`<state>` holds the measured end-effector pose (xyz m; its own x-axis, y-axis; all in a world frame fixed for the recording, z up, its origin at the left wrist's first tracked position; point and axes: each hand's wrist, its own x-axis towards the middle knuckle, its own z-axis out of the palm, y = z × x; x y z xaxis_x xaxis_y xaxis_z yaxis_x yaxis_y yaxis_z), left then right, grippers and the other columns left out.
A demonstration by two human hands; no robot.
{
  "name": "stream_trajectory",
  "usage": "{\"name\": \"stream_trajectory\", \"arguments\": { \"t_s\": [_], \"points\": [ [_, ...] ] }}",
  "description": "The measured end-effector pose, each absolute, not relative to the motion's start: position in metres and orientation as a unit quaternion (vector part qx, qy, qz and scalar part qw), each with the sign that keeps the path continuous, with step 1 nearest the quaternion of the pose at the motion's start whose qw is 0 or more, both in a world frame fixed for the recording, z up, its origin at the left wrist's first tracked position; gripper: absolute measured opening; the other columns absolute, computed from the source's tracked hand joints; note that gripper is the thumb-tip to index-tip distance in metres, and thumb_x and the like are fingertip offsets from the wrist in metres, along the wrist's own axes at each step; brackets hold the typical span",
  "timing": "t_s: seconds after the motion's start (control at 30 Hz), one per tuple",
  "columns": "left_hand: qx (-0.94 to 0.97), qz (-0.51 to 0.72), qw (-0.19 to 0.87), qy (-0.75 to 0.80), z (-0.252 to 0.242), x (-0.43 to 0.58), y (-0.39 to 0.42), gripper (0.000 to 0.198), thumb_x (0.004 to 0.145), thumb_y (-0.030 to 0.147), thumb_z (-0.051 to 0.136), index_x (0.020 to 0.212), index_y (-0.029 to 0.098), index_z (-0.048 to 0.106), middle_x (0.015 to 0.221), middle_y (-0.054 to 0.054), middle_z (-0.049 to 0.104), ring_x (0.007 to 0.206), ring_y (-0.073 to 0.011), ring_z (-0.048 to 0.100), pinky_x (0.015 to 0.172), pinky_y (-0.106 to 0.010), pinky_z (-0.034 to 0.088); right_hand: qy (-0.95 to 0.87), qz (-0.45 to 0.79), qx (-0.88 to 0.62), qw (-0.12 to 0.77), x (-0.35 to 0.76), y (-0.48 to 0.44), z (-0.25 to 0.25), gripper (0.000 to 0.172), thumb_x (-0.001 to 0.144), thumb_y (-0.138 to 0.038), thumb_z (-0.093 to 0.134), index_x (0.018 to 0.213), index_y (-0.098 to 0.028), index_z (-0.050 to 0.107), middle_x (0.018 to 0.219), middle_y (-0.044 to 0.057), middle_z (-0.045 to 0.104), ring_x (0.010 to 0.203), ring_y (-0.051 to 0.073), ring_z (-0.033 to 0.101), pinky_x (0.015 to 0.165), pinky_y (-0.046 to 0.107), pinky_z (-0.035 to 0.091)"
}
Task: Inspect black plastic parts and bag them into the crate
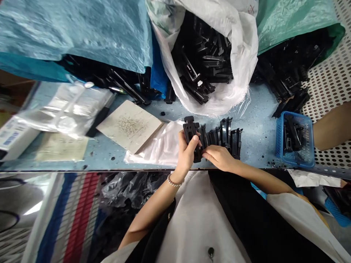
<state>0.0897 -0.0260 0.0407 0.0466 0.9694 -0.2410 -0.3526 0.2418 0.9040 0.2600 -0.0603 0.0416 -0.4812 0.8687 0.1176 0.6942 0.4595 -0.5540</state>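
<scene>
My left hand (187,149) is closed round a black plastic part (191,128), which it holds upright near the table's front edge, thumb across its face. Close beside it, my right hand (219,157) has its fingers pinched together at the lower right side of that part. Whether these fingertips grip the part or a small piece is hidden. Just beyond my right hand stands a row of similar black plastic parts (225,132) on the blue table (257,135).
A white woven sack (242,54) full of black parts stands behind, between a blue bag (104,33) and a green bag (296,22). Left lie a square board (128,126) and clear plastic bags (74,104). Another person's arm (333,126) is beside a blue basket (309,146) at right.
</scene>
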Motion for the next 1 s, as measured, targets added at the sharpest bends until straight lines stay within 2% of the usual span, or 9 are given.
{"name": "stream_trajectory", "arguments": {
  "t_s": [0.07,0.2,0.33,0.5,0.6,0.7,0.8,0.87,1.0],
  "points": [
    [0.332,0.456,0.669,0.484,0.029,0.082,-0.025,0.048,0.081,0.06,0.077,0.102,0.022,0.057,0.074,0.002,0.067,0.057,-0.0118,0.061,0.054,-0.025,0.052,-0.81,0.189,-0.527,0.175,0.279,-0.064,0.039,0.029,0.108,-0.034,0.045,0.116,-0.02,0.069,0.112,0.011,0.071,0.106,0.024,0.066,0.094,0.041,0.052],
    [0.235,0.381,0.748,0.49,0.008,0.084,-0.017,0.048,0.081,0.062,0.075,0.1,0.018,0.066,0.084,-0.004,0.072,0.066,-0.0166,0.069,0.058,-0.029,0.059,-0.798,0.116,-0.585,0.091,0.335,-0.064,0.027,0.048,0.104,-0.034,0.052,0.15,-0.025,0.051,0.157,0.013,0.048,0.147,0.036,0.042,0.121,0.064,0.031],
    [0.22,0.335,0.8,0.447,0.005,0.097,-0.011,0.053,0.088,0.066,0.062,0.104,0.017,0.068,0.077,-0.006,0.073,0.063,-0.0177,0.07,0.054,-0.028,0.057,-0.803,0.077,-0.584,0.084,0.362,-0.057,0.034,0.049,0.103,-0.032,0.054,0.151,-0.024,0.05,0.15,0.015,0.056,0.146,0.038,0.045,0.121,0.07,0.03],
    [0.319,0.176,0.848,0.386,0.04,0.083,-0.023,0.052,0.083,0.063,0.072,0.103,0.015,0.063,0.081,-0.007,0.075,0.058,-0.0187,0.069,0.052,-0.03,0.057,-0.902,0.048,-0.409,0.132,0.329,-0.05,0.069,0.058,0.101,-0.017,0.055,0.157,-0.021,0.041,0.158,0.015,0.049,0.149,0.032,0.044,0.123,0.058,0.038],
    [0.353,0.071,0.869,0.339,0.057,0.063,-0.03,0.064,0.088,0.073,0.057,0.096,0.011,0.068,0.078,-0.012,0.074,0.062,-0.0225,0.071,0.059,-0.035,0.059,-0.934,0.082,-0.315,0.145,0.306,-0.047,0.072,0.045,0.102,-0.012,0.05,0.145,-0.021,0.055,0.136,0.011,0.068,0.129,0.026,0.064,0.114,0.047,0.052],
    [0.456,0.16,0.769,0.418,0.051,0.038,-0.029,0.069,0.095,0.073,0.039,0.094,0.013,0.072,0.085,-0.012,0.075,0.077,-0.024,0.072,0.071,-0.037,0.059,-0.901,0.162,-0.361,0.175,0.296,-0.042,0.063,0.028,0.1,-0.027,0.06,0.126,-0.019,0.067,0.114,0.011,0.075,0.109,0.028,0.073,0.105,0.047,0.058],
    [0.599,0.284,0.437,0.607,0.025,0.016,-0.021,0.041,0.096,0.056,0.054,0.094,0.018,0.069,0.098,-0.012,0.072,0.096,-0.0273,0.069,0.082,-0.038,0.056,-0.776,0.347,-0.467,0.244,0.287,-0.036,0.052,0.041,0.09,-0.047,0.073,0.121,-0.019,0.069,0.107,0.011,0.076,0.098,0.03,0.075,0.091,0.046,0.062],
    [0.648,0.267,0.264,0.663,0.008,0.005,-0.013,0.023,0.092,0.04,0.061,0.087,0.018,0.065,0.1,-0.015,0.069,0.103,-0.0303,0.067,0.087,-0.041,0.054,-0.63,0.509,-0.496,0.313,0.275,-0.032,0.046,0.048,0.085,-0.054,0.076,0.119,-0.02,0.068,0.101,0.008,0.077,0.089,0.027,0.077,0.081,0.042,0.063],
    [0.65,0.259,0.325,0.636,-0.009,-0.014,0.003,0.016,0.086,0.027,0.058,0.074,0.02,0.064,0.08,-0.007,0.068,0.082,-0.0234,0.065,0.076,-0.033,0.051,-0.371,0.703,-0.431,0.427,0.241,-0.025,0.038,0.045,0.076,-0.058,0.083,0.098,-0.021,0.071,0.095,0.004,0.077,0.084,0.023,0.077,0.086,0.042,0.062]
  ]
}}
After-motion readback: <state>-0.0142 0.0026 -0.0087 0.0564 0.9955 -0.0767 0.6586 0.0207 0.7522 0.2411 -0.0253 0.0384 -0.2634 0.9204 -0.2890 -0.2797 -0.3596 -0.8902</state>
